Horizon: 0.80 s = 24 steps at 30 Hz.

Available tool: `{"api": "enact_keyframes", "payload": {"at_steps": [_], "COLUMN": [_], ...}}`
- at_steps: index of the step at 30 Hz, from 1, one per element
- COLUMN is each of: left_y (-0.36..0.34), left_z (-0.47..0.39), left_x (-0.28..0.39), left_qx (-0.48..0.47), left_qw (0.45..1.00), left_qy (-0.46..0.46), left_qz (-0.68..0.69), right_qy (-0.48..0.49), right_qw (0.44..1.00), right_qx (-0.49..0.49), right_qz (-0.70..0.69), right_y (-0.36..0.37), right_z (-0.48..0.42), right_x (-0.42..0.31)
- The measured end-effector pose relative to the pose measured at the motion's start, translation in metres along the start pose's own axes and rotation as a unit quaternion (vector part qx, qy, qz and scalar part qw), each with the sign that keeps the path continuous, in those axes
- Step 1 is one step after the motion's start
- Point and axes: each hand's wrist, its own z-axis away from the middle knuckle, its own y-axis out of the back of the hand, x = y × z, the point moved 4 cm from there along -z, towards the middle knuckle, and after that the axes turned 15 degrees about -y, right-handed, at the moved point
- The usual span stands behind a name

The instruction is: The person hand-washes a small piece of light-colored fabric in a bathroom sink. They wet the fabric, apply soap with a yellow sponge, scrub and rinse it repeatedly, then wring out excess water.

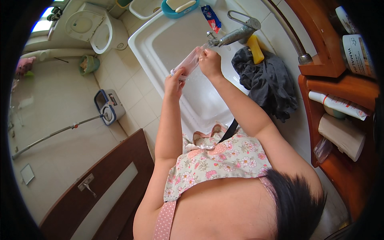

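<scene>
Over the white sink basin (207,99), a wet, pale pinkish translucent item (190,62), perhaps a plastic bag or thin cloth, is stretched between both hands. My left hand (175,82) grips its lower end, with the thumb on top. My right hand (210,61) is closed on its upper end, just below the metal faucet (237,34). Whether water is running is hard to tell. Dark grey wet cloth (270,81) lies bunched on the sink's right rim, with a yellow bar (255,49), likely laundry soap, on it.
A blue soap dish (180,11) and a blue-red packet (211,18) lie on the basin's far edge. Wooden shelves (336,84) with tubes and jars stand at right. A toilet (102,36), a mop bucket (109,106) and a dark door (99,180) are at left.
</scene>
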Motion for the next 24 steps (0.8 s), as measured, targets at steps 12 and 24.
{"api": "enact_keyframes", "payload": {"at_steps": [12, 24], "left_y": [0.010, -0.046], "left_z": [0.000, -0.005], "left_x": [-0.010, -0.022], "left_qx": [0.060, -0.057], "left_qw": [0.979, 0.988], "left_qy": [0.024, 0.001], "left_qz": [0.192, 0.145], "right_qy": [-0.216, -0.286], "right_qw": [0.859, 0.755], "right_qx": [-0.111, -0.288], "right_qz": [-0.451, -0.515], "right_y": [0.009, -0.002], "right_z": [0.004, 0.024], "right_x": [0.003, -0.002]}}
